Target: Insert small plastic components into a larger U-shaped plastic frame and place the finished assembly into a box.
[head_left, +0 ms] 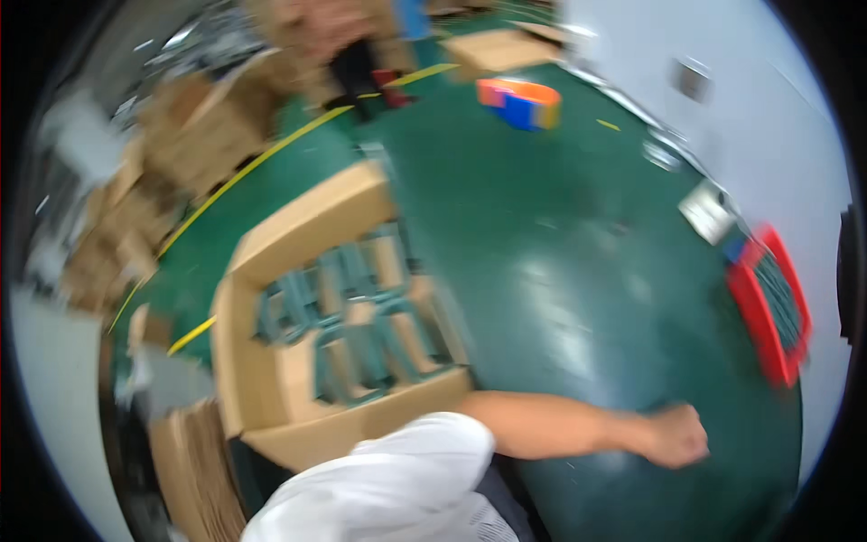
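Over the green floor [560, 262], the right hand [677, 435] swings out with its grip balled together and empty, well right of the open cardboard box [307, 298]; steadier movement would likely help.

I am getting a single view, from the head camera, looking steeply down and tilted, so the green floor [560, 262] is filling the frame and bending toward the rim. The open cardboard box [334, 307] is sitting close, just left of centre. The red crate [769, 303] is lying well to the box's right, near the edge. Everything is blurring.
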Tool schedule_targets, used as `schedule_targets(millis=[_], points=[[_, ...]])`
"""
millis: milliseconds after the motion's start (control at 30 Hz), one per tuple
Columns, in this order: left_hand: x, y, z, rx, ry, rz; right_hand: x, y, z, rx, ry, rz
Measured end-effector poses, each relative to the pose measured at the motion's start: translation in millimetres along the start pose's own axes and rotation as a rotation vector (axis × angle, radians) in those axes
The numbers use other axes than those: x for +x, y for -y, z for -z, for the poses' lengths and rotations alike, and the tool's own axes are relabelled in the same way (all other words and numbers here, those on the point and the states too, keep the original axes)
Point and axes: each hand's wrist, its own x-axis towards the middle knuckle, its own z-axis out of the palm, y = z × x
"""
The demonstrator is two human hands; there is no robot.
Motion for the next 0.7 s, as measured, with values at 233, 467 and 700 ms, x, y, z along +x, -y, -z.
schedule_targets(millis=[233, 467, 700], points=[[-0.5, 13.8, 7.6, -0.161, 0.069, 0.342, 20.4, 21.7, 41.4, -0.03, -0.004, -0.297], [5.3, -11.4, 0.4, -0.158, 0.016, 0.265, 48.8, 18.7, 168.9, -1.418, 0.234, -0.129], [1.8, -10.3, 4.1, -0.144, 0.053, 0.311, 108.8, 24.2, 350.8, -2.097, -0.153, -0.611]])
